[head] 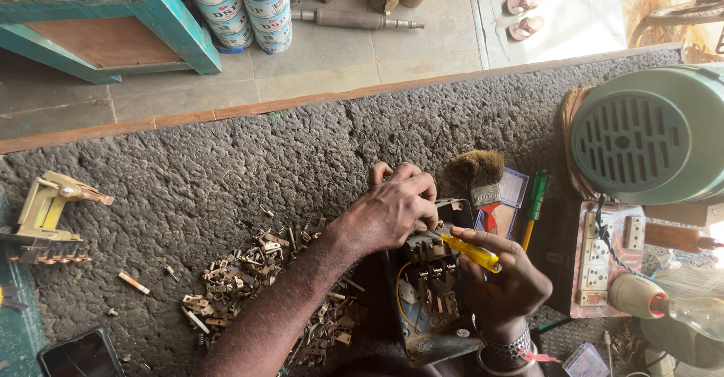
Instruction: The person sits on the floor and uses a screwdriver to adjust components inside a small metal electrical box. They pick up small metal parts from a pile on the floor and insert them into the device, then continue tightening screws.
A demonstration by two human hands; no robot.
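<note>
Here, the left hand (392,209) grips the switch box (431,286); the right hand (501,279) pinches a yellow screwdriver (471,252), mid-fastening; next needs steady tip alignment.

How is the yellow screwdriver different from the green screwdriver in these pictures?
The yellow screwdriver is held in the right hand; the green screwdriver lies untouched on the work surface. The yellow one lies slanted over the open switch box; the green one lies almost upright in the picture, beside the brush. Both have see-through plastic handles.

Left hand (392,211) palm-down, fingers curled in a grip; right hand (501,275) close beside it, fingers closed.
</note>
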